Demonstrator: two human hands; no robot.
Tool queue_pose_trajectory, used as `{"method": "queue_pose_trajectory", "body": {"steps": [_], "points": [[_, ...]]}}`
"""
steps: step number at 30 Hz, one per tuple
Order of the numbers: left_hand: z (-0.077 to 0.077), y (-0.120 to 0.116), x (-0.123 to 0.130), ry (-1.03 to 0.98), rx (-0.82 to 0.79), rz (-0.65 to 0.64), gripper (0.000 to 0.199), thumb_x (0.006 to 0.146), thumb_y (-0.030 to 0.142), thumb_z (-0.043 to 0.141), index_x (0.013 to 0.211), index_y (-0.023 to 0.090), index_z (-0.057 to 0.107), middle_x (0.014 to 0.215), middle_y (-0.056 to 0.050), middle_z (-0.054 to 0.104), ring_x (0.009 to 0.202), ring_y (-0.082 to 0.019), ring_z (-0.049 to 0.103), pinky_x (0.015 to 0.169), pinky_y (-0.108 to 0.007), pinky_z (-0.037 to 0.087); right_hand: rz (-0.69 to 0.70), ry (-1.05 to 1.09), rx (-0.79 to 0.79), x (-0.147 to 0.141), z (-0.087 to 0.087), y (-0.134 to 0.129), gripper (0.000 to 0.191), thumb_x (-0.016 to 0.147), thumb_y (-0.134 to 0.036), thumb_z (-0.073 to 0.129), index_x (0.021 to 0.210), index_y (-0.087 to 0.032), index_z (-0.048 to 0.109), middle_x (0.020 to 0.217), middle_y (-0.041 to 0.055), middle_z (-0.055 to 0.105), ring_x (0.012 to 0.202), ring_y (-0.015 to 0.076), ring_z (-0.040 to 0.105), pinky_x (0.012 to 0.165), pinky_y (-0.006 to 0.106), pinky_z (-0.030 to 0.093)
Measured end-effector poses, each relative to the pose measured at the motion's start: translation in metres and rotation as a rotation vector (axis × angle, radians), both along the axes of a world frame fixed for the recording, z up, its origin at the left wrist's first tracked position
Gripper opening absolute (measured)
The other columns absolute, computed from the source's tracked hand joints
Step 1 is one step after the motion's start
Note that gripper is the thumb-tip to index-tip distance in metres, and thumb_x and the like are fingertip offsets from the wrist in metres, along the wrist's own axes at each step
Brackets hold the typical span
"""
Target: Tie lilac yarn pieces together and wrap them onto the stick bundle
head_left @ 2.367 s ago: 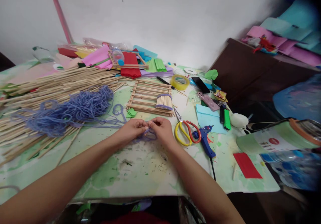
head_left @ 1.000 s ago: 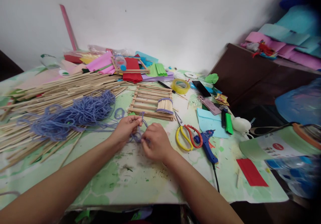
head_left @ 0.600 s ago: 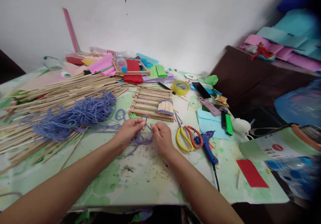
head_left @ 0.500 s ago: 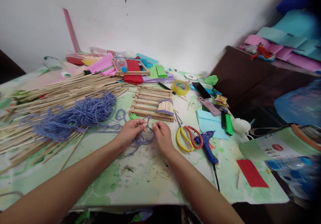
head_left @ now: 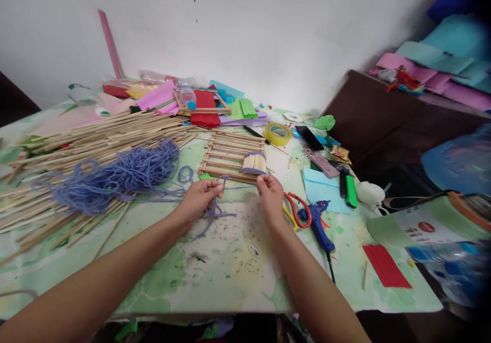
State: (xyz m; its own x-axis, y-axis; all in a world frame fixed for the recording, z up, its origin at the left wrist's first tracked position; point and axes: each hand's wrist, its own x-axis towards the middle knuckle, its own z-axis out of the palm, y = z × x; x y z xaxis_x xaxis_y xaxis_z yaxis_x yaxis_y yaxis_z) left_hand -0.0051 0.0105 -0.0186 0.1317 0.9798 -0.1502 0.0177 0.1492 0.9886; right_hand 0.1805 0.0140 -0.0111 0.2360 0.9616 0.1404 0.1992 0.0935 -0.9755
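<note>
A strand of purple yarn runs taut between my two hands, over the table. My left hand pinches it, and loose loops and an end hang below those fingers. Closed on the strand's other part is my right hand, beside the scissors, whose blades it hides. Just beyond the hands lies a ladder-like frame of wooden sticks. On its right side sits a small bundle of short sticks bound with purple yarn. To the left, a tangled heap of purple yarn rests on long sticks.
Many long wooden sticks cover the left of the table. A blue glue gun, yellow tape roll, phone and green bottle are to the right. Coloured paper and another stick frame lie at the back.
My right hand has moved right, away from the left, drawing the loose yarn into a straight strand and now covering part of the scissors. My left hand has stayed nearly in place.
</note>
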Motion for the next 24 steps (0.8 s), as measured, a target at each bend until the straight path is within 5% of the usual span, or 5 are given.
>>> {"method": "queue_pose_trajectory", "body": {"steps": [3,7,12,24], "points": [[0.001,-0.001,0.001,-0.011,-0.014,-0.008,0.027,0.074,0.041,0.061,0.075,0.014,0.058,0.059,0.004,0.050,0.042,-0.005,0.029,0.041,-0.019,0.021,-0.033,-0.307,0.172,0.001,0.005,-0.003,0.020,0.083,-0.031,0.046,0.074,-0.018,0.058,0.077,0.0046,0.063,0.076,0.0182,0.054,0.073,0.030,0.040],[0.005,-0.004,0.003,0.011,-0.015,-0.073,0.028,0.071,0.042,0.062,0.078,0.014,0.058,0.059,0.004,0.051,0.041,-0.005,0.029,0.041,-0.019,0.020,0.178,-0.512,0.292,-0.016,0.005,-0.015,0.016,0.084,-0.025,0.047,0.083,-0.018,0.062,0.090,0.0064,0.065,0.090,0.0207,0.055,0.086,0.034,0.037],[0.007,-0.005,0.005,0.075,0.056,-0.125,0.025,0.071,0.040,0.062,0.069,0.015,0.058,0.057,0.004,0.052,0.044,-0.007,0.036,0.043,-0.020,0.026,0.410,-0.300,0.092,-0.031,-0.010,-0.019,0.015,0.083,-0.021,0.044,0.087,-0.018,0.058,0.083,0.0040,0.063,0.079,0.0171,0.056,0.073,0.028,0.042],[0.011,-0.005,0.002,0.331,0.279,-0.197,0.016,0.077,0.030,0.053,0.071,0.018,0.060,0.065,0.000,0.059,0.063,-0.015,0.053,0.060,-0.025,0.040,0.459,-0.268,-0.110,-0.029,-0.003,-0.015,0.019,0.076,-0.022,0.048,0.062,-0.017,0.059,0.056,-0.0021,0.049,0.056,0.0118,0.042,0.055,0.023,0.031]]}}
